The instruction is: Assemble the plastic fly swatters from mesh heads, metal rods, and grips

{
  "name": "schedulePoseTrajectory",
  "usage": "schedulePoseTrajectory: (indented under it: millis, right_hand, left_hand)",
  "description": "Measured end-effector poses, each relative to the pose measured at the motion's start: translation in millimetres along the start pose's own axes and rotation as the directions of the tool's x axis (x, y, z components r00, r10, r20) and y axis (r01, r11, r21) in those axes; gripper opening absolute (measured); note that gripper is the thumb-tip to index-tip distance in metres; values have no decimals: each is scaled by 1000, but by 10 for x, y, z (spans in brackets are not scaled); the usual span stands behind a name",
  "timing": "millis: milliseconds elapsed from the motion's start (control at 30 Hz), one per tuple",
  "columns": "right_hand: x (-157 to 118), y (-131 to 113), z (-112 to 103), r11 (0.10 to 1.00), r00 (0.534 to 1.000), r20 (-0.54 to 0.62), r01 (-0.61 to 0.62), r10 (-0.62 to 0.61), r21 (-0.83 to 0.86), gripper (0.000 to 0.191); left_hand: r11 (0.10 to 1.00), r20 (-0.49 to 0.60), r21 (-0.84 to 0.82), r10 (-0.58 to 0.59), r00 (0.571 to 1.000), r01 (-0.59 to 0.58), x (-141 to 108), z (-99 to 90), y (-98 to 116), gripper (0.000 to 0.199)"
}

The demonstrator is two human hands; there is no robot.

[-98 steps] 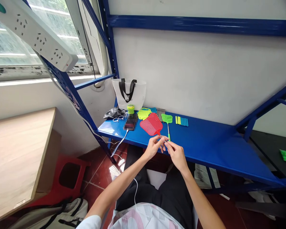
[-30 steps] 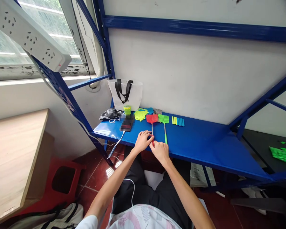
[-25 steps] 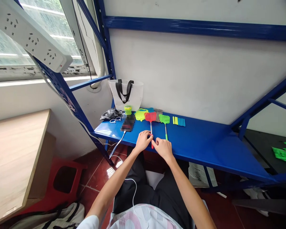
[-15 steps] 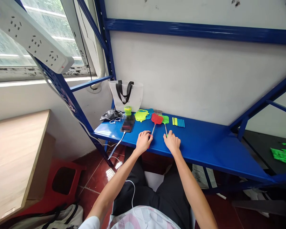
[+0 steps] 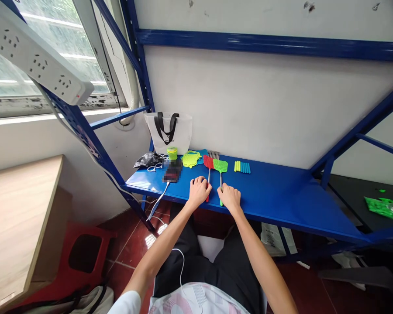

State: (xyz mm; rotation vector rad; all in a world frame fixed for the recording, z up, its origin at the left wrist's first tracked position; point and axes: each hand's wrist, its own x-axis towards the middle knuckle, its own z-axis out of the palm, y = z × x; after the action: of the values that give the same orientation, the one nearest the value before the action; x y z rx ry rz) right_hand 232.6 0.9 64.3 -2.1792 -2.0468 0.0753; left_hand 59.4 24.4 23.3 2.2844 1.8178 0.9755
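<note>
My left hand (image 5: 199, 190) is closed at the handle of a red fly swatter (image 5: 208, 162), which lies on the blue shelf with its head pointing to the wall. Beside it, my right hand (image 5: 230, 196) grips the handle of a green fly swatter (image 5: 220, 165). The two heads meet side by side, the green one's left edge against or slightly over the red. Behind them are several metal prongs (image 5: 213, 154). Yellow swatter-like heads (image 5: 190, 159) lie to the left, partly over blue ones (image 5: 203, 153). Short yellow sticks (image 5: 237, 166) and blue sticks (image 5: 245, 168) form a row on the right.
On the shelf's left stand a white bag (image 5: 180, 133) and a green tub (image 5: 172, 153), near scissors (image 5: 155, 167), a black plastic bag (image 5: 148, 160) and a blurred phone (image 5: 172, 171) on a white cable. Blue metal posts (image 5: 94, 150) frame the shelf (image 5: 281, 192).
The green swatter's head has come out from partly behind the red one and now lies next to it. Both handles have turned more upright in view. The camera has shifted slightly.
</note>
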Motion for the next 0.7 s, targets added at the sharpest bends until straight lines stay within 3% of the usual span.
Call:
schedulePoseTrajectory:
  millis: [167,267,367,500,700]
  right_hand:
    - [21,94,24,994,997,1,78,-78,73,43]
    - [17,348,82,979,984,-95,161,-149,126,43]
    - [-16,667,181,968,945,-250,237,-212,76,41]
    - [-74,958,312,950,913,-296,308,-282,45,49]
    - [-118,970,380,946,916,-294,311,-273,91,54]
  left_hand:
    - [1000,-18,-13,28,999,-28,-16,-22,-110,28]
    - [997,-16,-43,58,998,-59,-76,-56,-221,27]
    - [996,-6,-33,80,997,-80,-147,-74,-343,28]
    - [996,35,9,87,996,-87,-203,-67,-436,38]
    - [997,37,16,73,997,-74,-220,-78,-385,40]
